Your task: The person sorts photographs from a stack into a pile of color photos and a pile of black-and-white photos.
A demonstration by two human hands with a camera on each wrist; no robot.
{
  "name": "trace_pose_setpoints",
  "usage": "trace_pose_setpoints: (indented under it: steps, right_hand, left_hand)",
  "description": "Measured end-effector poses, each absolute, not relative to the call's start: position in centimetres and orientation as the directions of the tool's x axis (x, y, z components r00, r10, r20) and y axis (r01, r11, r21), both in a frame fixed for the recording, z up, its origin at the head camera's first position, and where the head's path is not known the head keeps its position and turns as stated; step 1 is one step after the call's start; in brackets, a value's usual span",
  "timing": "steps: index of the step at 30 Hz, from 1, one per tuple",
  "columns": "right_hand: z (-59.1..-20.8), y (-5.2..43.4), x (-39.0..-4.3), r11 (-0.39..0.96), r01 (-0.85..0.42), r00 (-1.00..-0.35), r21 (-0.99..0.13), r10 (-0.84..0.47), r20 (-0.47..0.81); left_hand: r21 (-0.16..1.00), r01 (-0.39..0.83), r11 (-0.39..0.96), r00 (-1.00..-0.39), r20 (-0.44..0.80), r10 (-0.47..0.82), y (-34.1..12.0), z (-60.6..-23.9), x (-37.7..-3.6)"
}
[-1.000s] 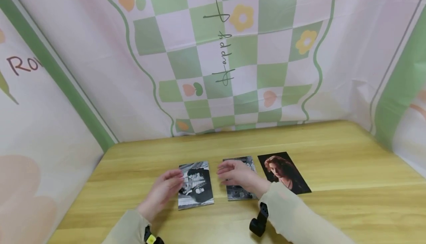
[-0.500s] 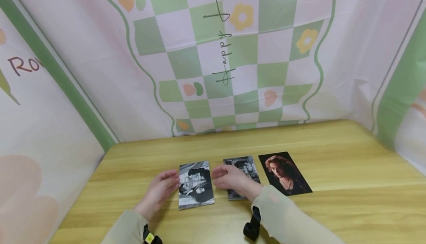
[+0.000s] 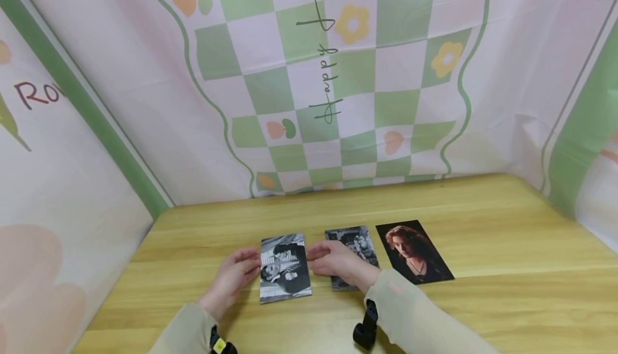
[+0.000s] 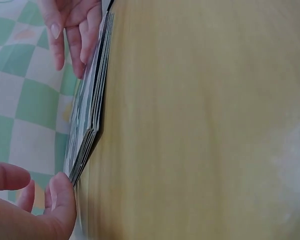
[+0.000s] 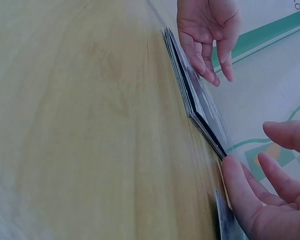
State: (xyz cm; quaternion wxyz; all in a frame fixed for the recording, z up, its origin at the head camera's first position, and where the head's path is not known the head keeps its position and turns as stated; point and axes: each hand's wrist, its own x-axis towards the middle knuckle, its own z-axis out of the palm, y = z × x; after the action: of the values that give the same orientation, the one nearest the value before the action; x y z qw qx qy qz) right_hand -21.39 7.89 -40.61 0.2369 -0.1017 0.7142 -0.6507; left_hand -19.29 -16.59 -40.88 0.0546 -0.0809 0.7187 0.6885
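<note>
Squaring the stack of photos: keep your left hand and right hand flat against its opposite long edges, fingers straight, grasping nothing, and press evenly so no print slips out. Stack lies flat on the counter, several glossy black-and-white prints, edges slightly fanned; a single photo sits just right of the stack

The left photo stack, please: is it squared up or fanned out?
Slightly fanned. In the wrist views the stack shows card edges stepped apart, lying flat on the table, with the left hand and right hand at its sides.
</note>
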Motion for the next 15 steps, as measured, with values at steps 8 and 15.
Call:
trace_pose_setpoints:
  steps: [8,15]
  right_hand:
    - [-40.63,7.67,-21.29,0.152,0.160,-0.876,-0.975,-0.433,-0.211]
    - [-40.70,7.34,-21.24,0.162,0.163,-0.888,-0.973,-0.406,-0.216]
  left_hand:
    - [0.985,-0.173,0.009,-0.984,-0.172,-0.038,-16.56,-41.23,-19.24]
    - [0.985,-0.174,-0.002,-0.984,-0.174,-0.045,-16.67,-41.28,-19.22]
